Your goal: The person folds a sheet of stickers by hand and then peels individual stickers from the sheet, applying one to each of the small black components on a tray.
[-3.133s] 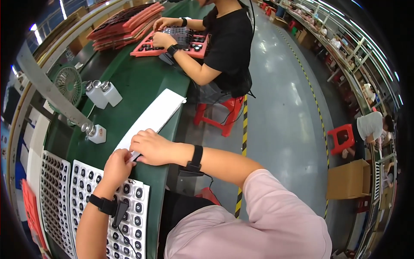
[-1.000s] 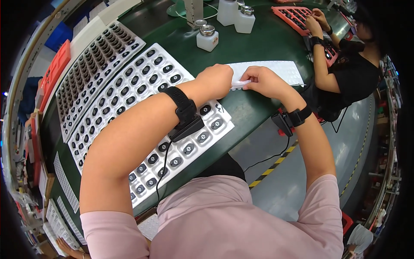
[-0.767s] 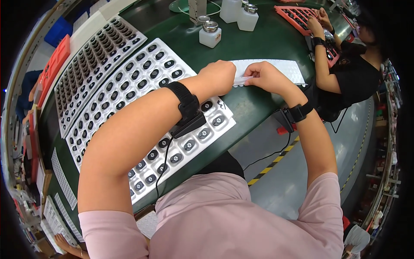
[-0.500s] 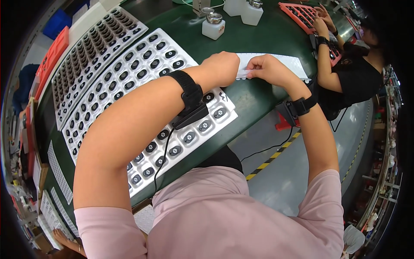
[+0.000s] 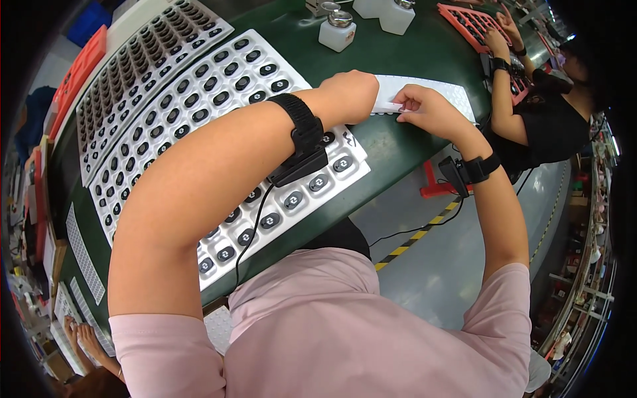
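A white sheet [image 5: 446,94] with rows of small raised dots stretches between and behind my two hands over the green table. My left hand [image 5: 352,96] is curled at its left end, back of the hand up, and its fingers are hidden. The thumb and forefinger of my right hand [image 5: 428,111] pinch at the sheet's near edge, where a whiter strip shows by the fingertips. Under my left forearm lies a silvery moulded tray [image 5: 292,200] with a small black oval part in each pocket.
A second tray [image 5: 156,50] of black parts lies beyond it. White bottles with metal tops [image 5: 337,33] stand at the back. Dotted strips [image 5: 86,255] lie at the left edge. On the right a co-worker [image 5: 551,116] handles a red tray [image 5: 464,23]. Another person's hands [image 5: 86,338] show lower left.
Both my hands have shifted slightly right in the picture, the right one still pinching by the sheet. The tray and bottles also sit a little differently as the view moved.
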